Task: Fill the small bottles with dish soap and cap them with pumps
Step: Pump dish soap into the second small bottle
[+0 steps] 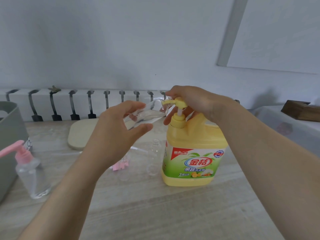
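A big yellow dish soap jug [192, 153] with a yellow pump [179, 105] stands on the table. My left hand [119, 125] holds a small clear bottle [147, 113] tilted, its mouth at the pump's spout. My right hand [192, 101] rests over the pump head, fingers curled round it. Two more small clear bottles stand open by the jug, one [155, 146] behind the other [152, 169]. A pink pump [120, 165] lies partly hidden under my left forearm. At the left stands a clear bottle capped with a pink pump [32, 172].
A grey bin [10, 135] stands at the table's left edge. A beige pad [81, 134] lies toward the back. A white radiator-like rail [86, 104] runs along the wall. A brown box [301, 110] sits at the far right.
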`<state>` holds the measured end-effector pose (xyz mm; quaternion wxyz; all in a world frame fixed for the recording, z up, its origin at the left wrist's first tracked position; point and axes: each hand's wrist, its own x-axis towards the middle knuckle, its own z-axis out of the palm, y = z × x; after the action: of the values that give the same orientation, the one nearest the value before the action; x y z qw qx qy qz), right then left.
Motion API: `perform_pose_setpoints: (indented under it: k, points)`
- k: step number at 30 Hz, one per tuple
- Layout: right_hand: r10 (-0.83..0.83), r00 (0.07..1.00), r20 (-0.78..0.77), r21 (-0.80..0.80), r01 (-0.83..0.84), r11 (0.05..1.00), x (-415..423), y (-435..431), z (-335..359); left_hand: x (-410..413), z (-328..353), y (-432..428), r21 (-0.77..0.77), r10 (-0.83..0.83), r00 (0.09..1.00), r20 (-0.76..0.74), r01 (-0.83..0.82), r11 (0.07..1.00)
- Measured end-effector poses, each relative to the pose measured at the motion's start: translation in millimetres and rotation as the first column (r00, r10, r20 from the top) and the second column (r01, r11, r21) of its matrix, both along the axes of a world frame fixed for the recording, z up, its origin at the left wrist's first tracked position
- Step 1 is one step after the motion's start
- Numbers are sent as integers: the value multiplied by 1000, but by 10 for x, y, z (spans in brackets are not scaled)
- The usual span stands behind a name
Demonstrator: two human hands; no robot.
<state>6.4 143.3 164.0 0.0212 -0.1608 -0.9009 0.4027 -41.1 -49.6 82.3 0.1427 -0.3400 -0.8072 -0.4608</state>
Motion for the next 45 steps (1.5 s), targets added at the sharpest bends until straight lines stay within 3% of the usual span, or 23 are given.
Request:
perform_pose_setpoints:
  k: [8, 14, 31, 45]
  points:
    - [-3, 1000, -8, -65, 3, 998, 31, 31, 23, 0, -9, 3, -7, -3, 1000, 15, 3, 1000]
    - [-53, 998, -33, 27, 54, 998, 7, 4, -10, -1, -5, -2, -4, -8, 1000, 23, 8, 1000]
    - [-6, 1000, 12, 231, 3, 973, 20, -96, 53, -11, -10, -4, -29, 0, 1000, 10, 0, 1000]
    - [-52, 999, 12, 165, 49, 985, -4, -57, 19, -13, -18, -16, -43, 4, 1000, 8, -4, 999]
